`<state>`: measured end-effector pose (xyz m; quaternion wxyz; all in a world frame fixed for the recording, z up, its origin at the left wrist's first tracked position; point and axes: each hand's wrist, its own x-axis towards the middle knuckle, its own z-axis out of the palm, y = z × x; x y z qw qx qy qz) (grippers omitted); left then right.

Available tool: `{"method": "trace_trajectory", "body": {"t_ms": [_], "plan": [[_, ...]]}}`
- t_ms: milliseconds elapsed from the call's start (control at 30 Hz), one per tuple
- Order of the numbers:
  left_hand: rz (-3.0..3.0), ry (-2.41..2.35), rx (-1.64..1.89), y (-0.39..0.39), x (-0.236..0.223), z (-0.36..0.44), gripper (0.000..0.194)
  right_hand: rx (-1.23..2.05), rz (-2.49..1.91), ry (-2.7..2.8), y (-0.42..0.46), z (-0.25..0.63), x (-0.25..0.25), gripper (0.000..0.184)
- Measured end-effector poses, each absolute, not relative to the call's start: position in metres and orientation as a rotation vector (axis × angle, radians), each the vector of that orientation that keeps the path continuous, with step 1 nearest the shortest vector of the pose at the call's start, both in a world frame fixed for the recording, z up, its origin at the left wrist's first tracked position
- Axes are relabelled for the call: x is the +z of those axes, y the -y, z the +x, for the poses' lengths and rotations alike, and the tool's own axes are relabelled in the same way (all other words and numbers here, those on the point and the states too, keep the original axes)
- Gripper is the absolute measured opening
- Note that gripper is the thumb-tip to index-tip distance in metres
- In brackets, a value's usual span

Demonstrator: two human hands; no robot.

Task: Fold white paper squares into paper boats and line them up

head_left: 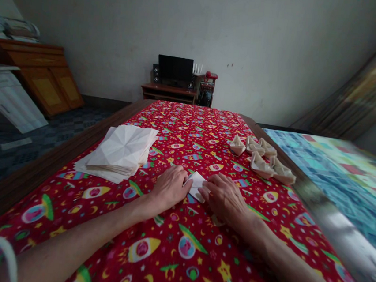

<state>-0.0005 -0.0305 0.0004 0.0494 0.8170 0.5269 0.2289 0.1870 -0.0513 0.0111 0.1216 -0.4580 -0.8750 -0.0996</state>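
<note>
Pinching the small folded paper (196,179) by opposite edges, between left hand (171,184) and right hand (224,195), and perhaps risking a skewed crease from uneven pressure, or a slipped layer from dragging against the patterned cloth (177,255) beneath both

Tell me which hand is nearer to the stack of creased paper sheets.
Left. The left hand is just right of the stack; the right hand is farther off, beyond the small folded paper.
</note>
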Motion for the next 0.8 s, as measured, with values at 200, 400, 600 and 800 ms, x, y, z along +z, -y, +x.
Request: {"method": "trace_trajectory", "body": {"t_ms": [200, 400, 600, 800], "plan": [[2.126, -1.385, 0.797, 0.030, 0.015, 0.004, 0.027, -0.239, -1.344, 2.427, 0.059, 0.174, 0.014, 0.027], [2.008, -1.158, 0.999, 0.036, 0.014, 0.006, 0.026, 0.293, -1.307, 1.999, 0.054, 0.175, 0.015, 0.024], [1.766, -1.040, 1.135, 0.023, -0.011, 0.000, 0.047, 1.041, -1.229, 1.374, 0.035, 0.181, 0.013, 0.026], [1.750, -1.017, 1.041, 0.026, -0.004, -0.005, 0.054, 1.278, -1.287, 1.416, 0.042, 0.176, 0.009, 0.023]]}}
